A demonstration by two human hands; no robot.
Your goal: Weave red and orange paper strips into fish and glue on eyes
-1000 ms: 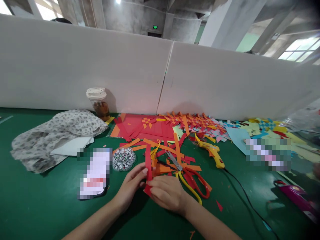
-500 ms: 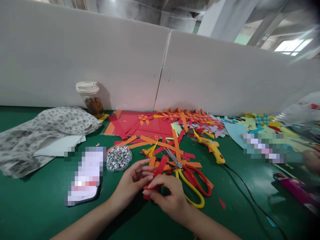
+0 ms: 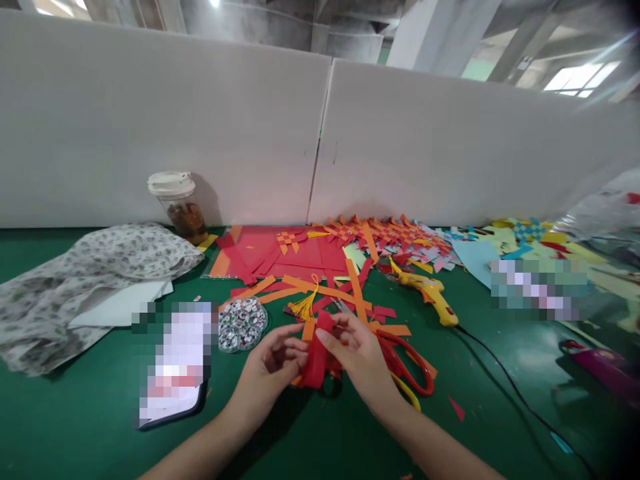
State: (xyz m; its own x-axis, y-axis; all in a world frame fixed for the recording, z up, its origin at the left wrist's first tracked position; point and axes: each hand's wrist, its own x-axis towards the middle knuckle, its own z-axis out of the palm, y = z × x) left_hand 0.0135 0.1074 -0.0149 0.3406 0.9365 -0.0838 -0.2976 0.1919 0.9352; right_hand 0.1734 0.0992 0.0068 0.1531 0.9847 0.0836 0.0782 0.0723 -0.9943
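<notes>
Far left: grey patterned cloth (image 3: 90,267), lidded clear plastic cup (image 3: 179,205).
Left hand (image 3: 270,365): pinching folded red paper strip (image 3: 316,357), above green table (image 3: 75,413).
Right hand (image 3: 361,357): fingers grasping the strip's top.
Right: red-and-yellow-handled scissors (image 3: 407,373), yellow glue gun (image 3: 430,297).

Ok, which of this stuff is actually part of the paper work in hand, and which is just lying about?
In hand or beside it:
left hand and right hand, both on the red strip
orange strips
scissors
glue gun
googly eyes

Lying about:
cup
cloth
phone
woven pieces
</notes>
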